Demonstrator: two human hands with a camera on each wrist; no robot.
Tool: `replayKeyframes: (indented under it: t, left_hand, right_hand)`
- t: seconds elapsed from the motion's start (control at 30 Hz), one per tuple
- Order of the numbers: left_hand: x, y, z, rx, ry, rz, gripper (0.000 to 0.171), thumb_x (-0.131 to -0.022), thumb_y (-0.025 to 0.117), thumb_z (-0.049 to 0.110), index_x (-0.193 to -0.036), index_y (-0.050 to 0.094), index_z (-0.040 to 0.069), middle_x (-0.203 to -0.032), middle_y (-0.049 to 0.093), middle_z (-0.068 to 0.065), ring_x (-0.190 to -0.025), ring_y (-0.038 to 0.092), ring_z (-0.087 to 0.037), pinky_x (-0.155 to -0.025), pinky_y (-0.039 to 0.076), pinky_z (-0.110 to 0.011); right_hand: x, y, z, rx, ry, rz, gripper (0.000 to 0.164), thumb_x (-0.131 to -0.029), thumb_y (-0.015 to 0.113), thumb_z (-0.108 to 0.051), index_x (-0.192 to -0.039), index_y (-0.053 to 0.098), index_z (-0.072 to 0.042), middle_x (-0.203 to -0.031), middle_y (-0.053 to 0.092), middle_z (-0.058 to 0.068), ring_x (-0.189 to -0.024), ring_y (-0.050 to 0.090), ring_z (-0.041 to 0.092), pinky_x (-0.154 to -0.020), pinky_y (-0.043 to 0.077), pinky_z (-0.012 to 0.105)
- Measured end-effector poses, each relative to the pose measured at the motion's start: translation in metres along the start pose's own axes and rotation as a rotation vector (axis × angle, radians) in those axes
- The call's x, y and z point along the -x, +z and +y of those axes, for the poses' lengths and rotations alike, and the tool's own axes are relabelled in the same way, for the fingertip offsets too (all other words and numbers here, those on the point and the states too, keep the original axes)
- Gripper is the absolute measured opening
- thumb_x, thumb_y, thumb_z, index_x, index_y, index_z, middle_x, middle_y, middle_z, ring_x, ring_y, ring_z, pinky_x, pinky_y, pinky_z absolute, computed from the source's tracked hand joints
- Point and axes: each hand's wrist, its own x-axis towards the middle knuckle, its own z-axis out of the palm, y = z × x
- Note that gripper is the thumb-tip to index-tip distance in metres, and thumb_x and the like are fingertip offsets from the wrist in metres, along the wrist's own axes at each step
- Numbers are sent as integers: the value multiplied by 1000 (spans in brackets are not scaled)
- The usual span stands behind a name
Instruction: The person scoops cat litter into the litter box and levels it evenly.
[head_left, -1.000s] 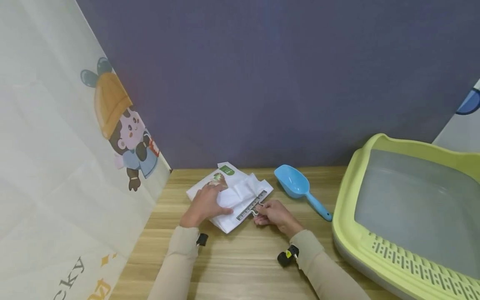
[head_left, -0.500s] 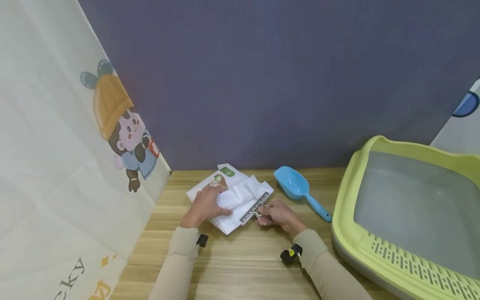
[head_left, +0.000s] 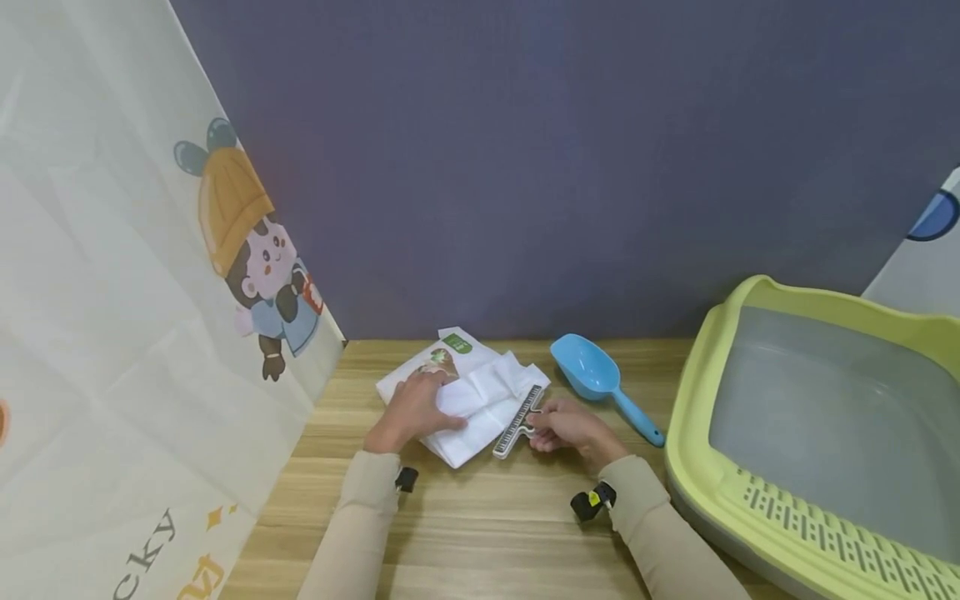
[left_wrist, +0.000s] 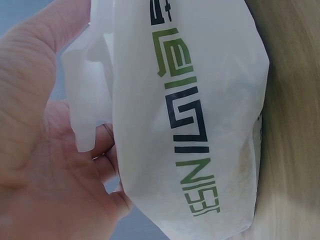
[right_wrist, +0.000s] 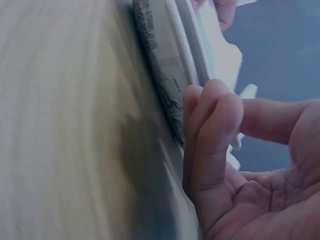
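A white printed bag (head_left: 483, 387) with a folded top lies on the wooden table. My left hand (head_left: 415, 410) holds the bag from its left side, thumb near the fold and fingers bent over it. In the left wrist view, dark and green lettering runs along the bag (left_wrist: 200, 120). My right hand (head_left: 576, 429) pinches the wire handles of a wide clip (head_left: 516, 427) with a piano-key pattern. That clip is at the bag's right edge; whether it still touches the bag I cannot tell. The right wrist view shows thumb and bent fingertips (right_wrist: 227, 112) meeting at the handles.
A blue scoop (head_left: 588, 367) lies behind and right of my right hand, its handle towards a large litter box with a yellow-green rim (head_left: 690, 417). A dark wall (head_left: 525, 167) rises at the back, and a pale printed sheet (head_left: 97, 292) hangs on the left.
My right hand has moved right with the clip, drawing it from on the folded bag out to its edge. The left hand and the bag have stayed nearly in place.
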Motion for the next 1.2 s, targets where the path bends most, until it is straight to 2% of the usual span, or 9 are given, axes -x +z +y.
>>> replayKeyframes:
  t: [0.13, 0.23, 0.37, 0.5, 0.6, 0.8, 1.0, 1.2]
  left_hand:
    - [0, 0, -1, -1, 2, 3, 79, -67, 91, 45, -131, 64, 6, -128, 69, -11, -121, 60, -33, -99, 44, -53]
    - [0, -1, 0, -1, 2, -1, 80, -68, 91, 46, -132, 64, 6, -129, 69, -11, -122, 60, -34, -99, 44, -53]
    - [2, -3, 0, 3, -5, -6, 81, -68, 90, 46, -133, 63, 6, -132, 68, -12, -125, 59, -35, -101, 43, -55]
    - [1, -3, 0, 12, -8, -13, 81, -68, 90, 46, -134, 62, 6, -133, 67, -12, -126, 58, -35, -103, 43, -55]
    - [0, -3, 0, 11, -4, -13, 82, -69, 90, 46, -134, 62, 6, -133, 67, -12, -126, 59, -35, -103, 43, -55]
    - [-1, -1, 0, 20, -4, -9, 79, -68, 90, 45, -132, 64, 7, -131, 69, -11, -123, 60, -34, -102, 44, -54]
    - [-1, -1, 1, 9, 2, 1, 78, -68, 91, 46, -130, 65, 6, -128, 70, -11, -121, 61, -33, -99, 45, -53]
    - [-1, -1, 0, 18, 2, 6, 77, -67, 91, 45, -129, 65, 7, -127, 70, -11, -120, 62, -33, -99, 45, -54]
  right_hand:
    - [4, -4, -3, 55, -2, 12, 16, -97, 61, -8, -88, 49, -6, -68, 64, 5, -55, 59, 9, -51, 49, 19]
    - [8, -6, -6, 138, -19, 50, 15, -96, 63, -11, -86, 53, -6, -64, 61, 3, -52, 54, 8, -49, 45, 20]
    - [11, -7, -9, 270, -27, 152, 16, -91, 62, -16, -78, 55, -10, -57, 55, -1, -49, 45, 8, -47, 36, 22]
    - [11, -7, -12, 325, 6, 244, 18, -87, 60, -21, -73, 50, -15, -54, 46, -4, -49, 39, 10, -48, 31, 24]
    - [11, -8, -14, 341, 18, 270, 22, -87, 59, -23, -69, 48, -17, -52, 41, -5, -49, 37, 11, -48, 32, 25]
    - [17, -7, -18, 380, 3, 271, 24, -89, 60, -24, -69, 50, -16, -53, 43, -5, -51, 38, 12, -50, 32, 25]
    - [26, -7, -26, 451, -37, 235, 27, -93, 60, -21, -69, 53, -13, -54, 48, -2, -54, 41, 13, -53, 33, 26]
    - [34, -7, -32, 511, -24, 198, 27, -91, 59, -19, -67, 50, -14, -51, 42, -4, -52, 40, 12, -54, 34, 27]
